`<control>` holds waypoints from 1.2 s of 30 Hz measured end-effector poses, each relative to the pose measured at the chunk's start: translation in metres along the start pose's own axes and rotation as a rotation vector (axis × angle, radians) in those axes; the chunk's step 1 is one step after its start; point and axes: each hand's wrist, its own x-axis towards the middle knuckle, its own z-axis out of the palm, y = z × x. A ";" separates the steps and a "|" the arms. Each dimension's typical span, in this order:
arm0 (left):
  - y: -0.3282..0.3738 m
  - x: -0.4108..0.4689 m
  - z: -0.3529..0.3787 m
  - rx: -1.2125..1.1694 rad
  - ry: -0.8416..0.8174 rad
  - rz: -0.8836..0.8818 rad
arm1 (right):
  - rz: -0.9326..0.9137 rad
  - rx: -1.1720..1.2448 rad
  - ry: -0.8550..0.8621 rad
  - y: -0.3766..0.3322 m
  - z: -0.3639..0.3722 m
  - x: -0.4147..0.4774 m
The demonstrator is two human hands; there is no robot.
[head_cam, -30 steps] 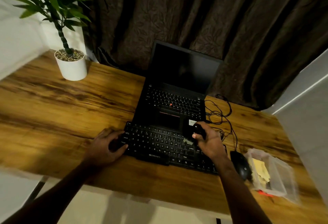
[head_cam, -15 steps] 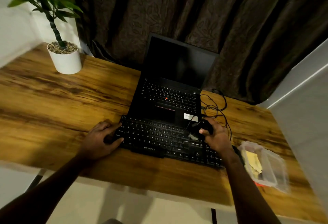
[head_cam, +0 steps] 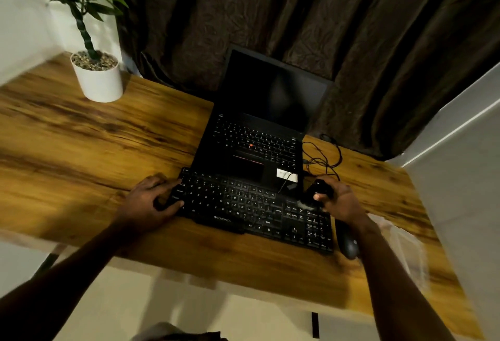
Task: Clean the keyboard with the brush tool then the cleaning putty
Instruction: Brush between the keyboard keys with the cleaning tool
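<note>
While the brushing stage is judged to be under way, nothing in view suggests that the putty stage has begun.

Wooden desk [head_cam: 81, 156]: fills the middle of the frame.

Open laptop [head_cam: 270, 97]: screen dark, standing at centre toward the top.

Black keyboard [head_cam: 243, 205]: lies at lower centre, directly below the laptop. Whether its far edge touches or overlaps the laptop's front cannot be told.

Clear plastic container [head_cam: 405, 246]: at the right edge of the frame, well apart from the point of work. It is blurred, so whether it holds the cleaning putty cannot be told.

Left hand [head_cam: 146, 202]: at the keyboard's left end, fingers curled over the end keys and gripping it, apparently as a brace.

Right hand [head_cam: 341, 200]: over the keyboard's right part, fingers and thumb closed round the brush tool [head_cam: 319, 189].

Mouse [head_cam: 347, 244]: just right of the keyboard, beneath the right forearm.

Brush tool: dark body, pale bristles down on the keys between the main block and the number pad.

Assessment: the keys give no sign of how much has been brushed. Outstanding items are any unbrushed keys and the entire putty pass.
</note>
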 end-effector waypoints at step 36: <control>0.023 0.000 -0.011 -0.016 0.017 -0.003 | 0.084 -0.080 -0.008 -0.005 0.022 -0.010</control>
